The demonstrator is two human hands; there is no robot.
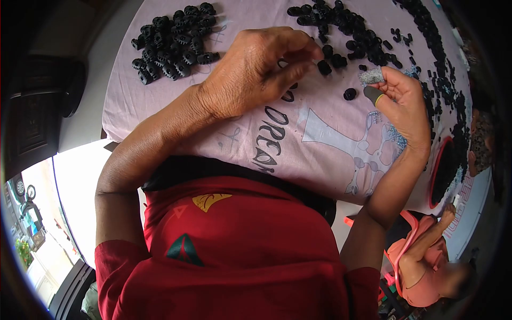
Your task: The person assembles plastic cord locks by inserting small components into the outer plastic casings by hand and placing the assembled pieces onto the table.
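The softly draped pink counter [240, 140] shows a curved left edge, with moving room along its near side. The left hand [261, 69] hangs between heaped, toothed black pieces [178, 45] and small rounded parts [338, 60]; I cannot tell its grip. The right hand [402, 104], capped, stands parted near one stubby black piece [349, 94]

Parts [182, 39] at eleven o'clock are black; cloth [250, 13] at twelve is pink; the shirt [256, 234] at six is red, printed yellow and green.
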